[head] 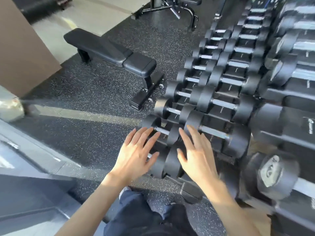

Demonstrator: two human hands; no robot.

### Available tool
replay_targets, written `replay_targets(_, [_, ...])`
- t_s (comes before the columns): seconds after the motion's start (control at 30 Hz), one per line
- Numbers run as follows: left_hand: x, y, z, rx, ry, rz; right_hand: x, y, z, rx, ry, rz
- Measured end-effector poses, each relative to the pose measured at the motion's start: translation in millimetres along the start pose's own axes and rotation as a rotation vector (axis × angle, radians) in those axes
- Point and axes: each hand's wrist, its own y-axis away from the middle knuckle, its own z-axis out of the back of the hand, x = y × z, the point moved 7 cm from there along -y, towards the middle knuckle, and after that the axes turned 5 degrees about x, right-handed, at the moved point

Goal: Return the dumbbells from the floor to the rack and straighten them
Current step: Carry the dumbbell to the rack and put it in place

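Note:
A tiered rack [192,193] on the right holds rows of black dumbbells with steel handles. My left hand [134,155] hovers, fingers spread and straight, over the nearest dumbbell of the lowest row [160,166], hiding most of its handle. My right hand [196,154] is spread the same way above the near end of the second row, by a larger dumbbell [216,133]. Neither hand holds anything. Another small dumbbell [162,131] lies just beyond my left fingertips. No dumbbell shows on the floor.
A black flat bench [110,51] stands on the speckled rubber floor [85,133] to the left of the rack. Another black machine frame [170,9] stands at the back. A grey machine [25,159] fills the near left. My legs show at the bottom.

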Motion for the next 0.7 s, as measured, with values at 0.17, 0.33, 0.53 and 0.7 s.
replay_targets(0.17, [76,5,11,-0.001,0.018,0.023,72,-39,-42,0.08,0.005,0.006])
replay_targets(0.33, [154,8,18,0.056,-0.057,0.04,127,-80,-51,0.115,0.089,0.051])
replay_targets(0.53, [206,7,25,0.056,-0.052,-0.001,165,-118,-61,0.139,0.069,0.101])
replay_targets(0.7, [236,-2,12,0.068,-0.013,0.006,181,-144,-83,0.154,0.082,0.112])
